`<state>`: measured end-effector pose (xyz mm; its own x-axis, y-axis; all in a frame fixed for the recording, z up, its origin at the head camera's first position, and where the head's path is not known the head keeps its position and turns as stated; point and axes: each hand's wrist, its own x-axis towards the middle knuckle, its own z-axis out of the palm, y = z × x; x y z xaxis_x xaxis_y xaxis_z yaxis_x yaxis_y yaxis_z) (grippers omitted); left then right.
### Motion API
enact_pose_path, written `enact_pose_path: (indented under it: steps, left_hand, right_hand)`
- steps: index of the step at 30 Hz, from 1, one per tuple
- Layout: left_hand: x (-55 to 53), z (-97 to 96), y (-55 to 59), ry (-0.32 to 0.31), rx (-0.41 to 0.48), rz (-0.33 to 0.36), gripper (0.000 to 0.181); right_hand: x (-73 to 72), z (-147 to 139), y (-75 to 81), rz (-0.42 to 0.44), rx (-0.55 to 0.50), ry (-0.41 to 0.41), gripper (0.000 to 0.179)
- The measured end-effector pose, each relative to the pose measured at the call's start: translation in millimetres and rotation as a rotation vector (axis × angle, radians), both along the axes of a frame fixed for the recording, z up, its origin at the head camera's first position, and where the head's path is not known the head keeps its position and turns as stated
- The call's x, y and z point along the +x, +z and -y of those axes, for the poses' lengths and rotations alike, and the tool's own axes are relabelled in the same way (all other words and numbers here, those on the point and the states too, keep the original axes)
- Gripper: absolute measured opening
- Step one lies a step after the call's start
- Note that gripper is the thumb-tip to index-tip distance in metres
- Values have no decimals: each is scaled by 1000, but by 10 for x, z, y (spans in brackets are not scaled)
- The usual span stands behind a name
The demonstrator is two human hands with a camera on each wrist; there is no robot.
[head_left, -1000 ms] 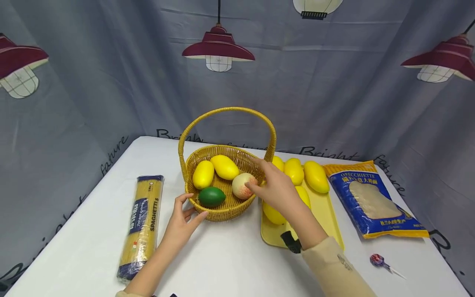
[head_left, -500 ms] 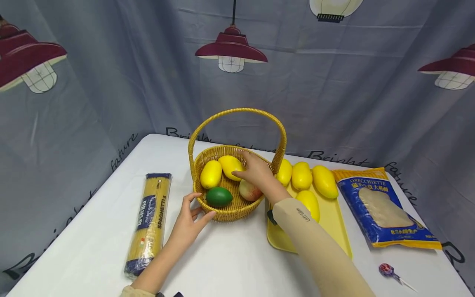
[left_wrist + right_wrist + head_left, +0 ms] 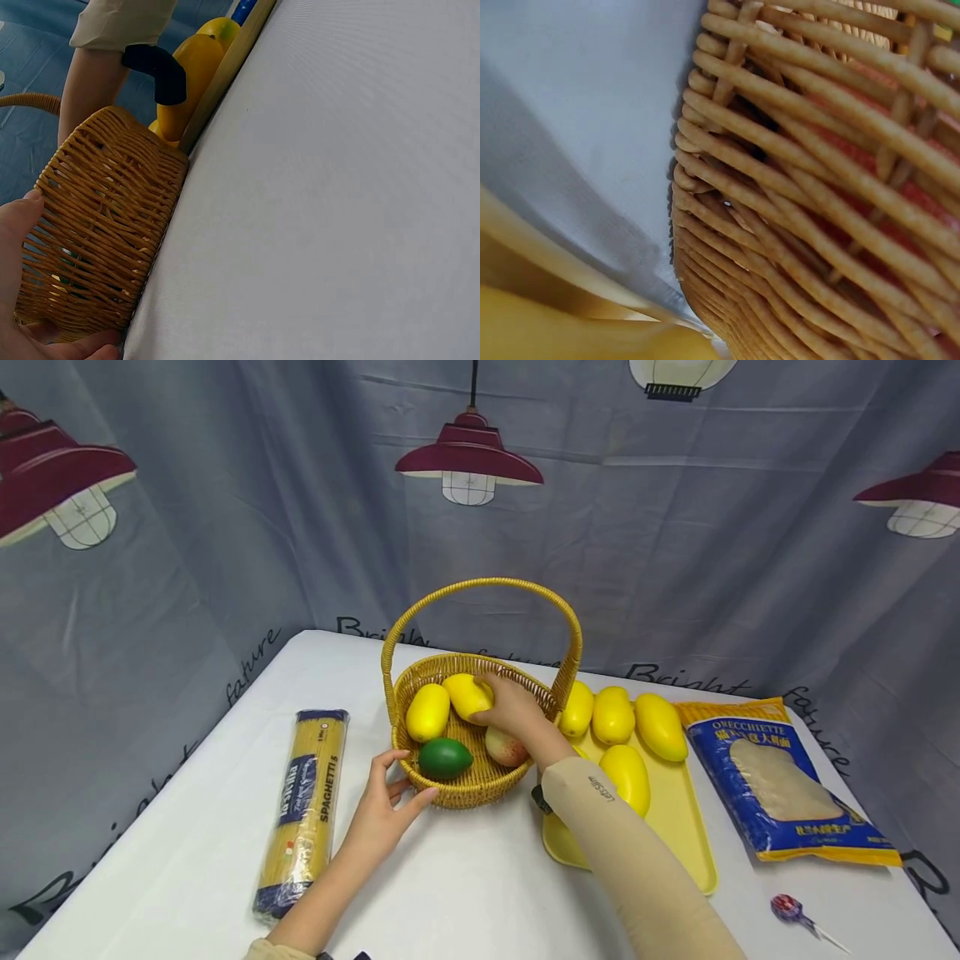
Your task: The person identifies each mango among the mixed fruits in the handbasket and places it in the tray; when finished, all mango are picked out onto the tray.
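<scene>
A woven wicker basket [image 3: 480, 792] with a tall hoop handle stands on the white table, holding a yellow mango [image 3: 428, 713] at left, a second mango [image 3: 465, 695] behind, a dark green oval fruit [image 3: 446, 758] and a peach [image 3: 504, 747]. My left hand [image 3: 386, 806] holds the basket's front left side, thumb and fingers on rim and wall, as the left wrist view also shows. Inside the basket, my right hand [image 3: 517, 710] grips the right end of the rear mango, fingers partly hidden. The right wrist view shows only the basket wall [image 3: 802, 180] up close.
Right of the basket lies a yellow tray [image 3: 678, 827] with several mangoes [image 3: 626, 777]. Beyond it are an orecchiette bag [image 3: 787, 785] and a lollipop [image 3: 787, 907]. A spaghetti pack [image 3: 303, 810] lies at left. A grey curtain [image 3: 675, 543] hangs behind the table.
My right hand has moved left from above the peach to the rear mango, and its fingers have closed around that end. The left hand stays on the basket. The head view has shifted slightly.
</scene>
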<state>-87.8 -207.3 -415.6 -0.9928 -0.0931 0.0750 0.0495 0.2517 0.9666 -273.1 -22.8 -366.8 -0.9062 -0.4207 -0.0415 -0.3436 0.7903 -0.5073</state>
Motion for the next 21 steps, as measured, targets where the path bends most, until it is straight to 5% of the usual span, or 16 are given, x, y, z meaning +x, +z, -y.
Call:
enact_pose_path:
  steps: [10,21]
  left_hand:
    - [-10,-4,-40,5,-28,4,69]
    - [-19,18,-38,7,-43,-2,71]
  right_hand:
    - [35,-71,79,-30,-37,-25,68]
    - [270,-319,419,-105,-151,-63,67]
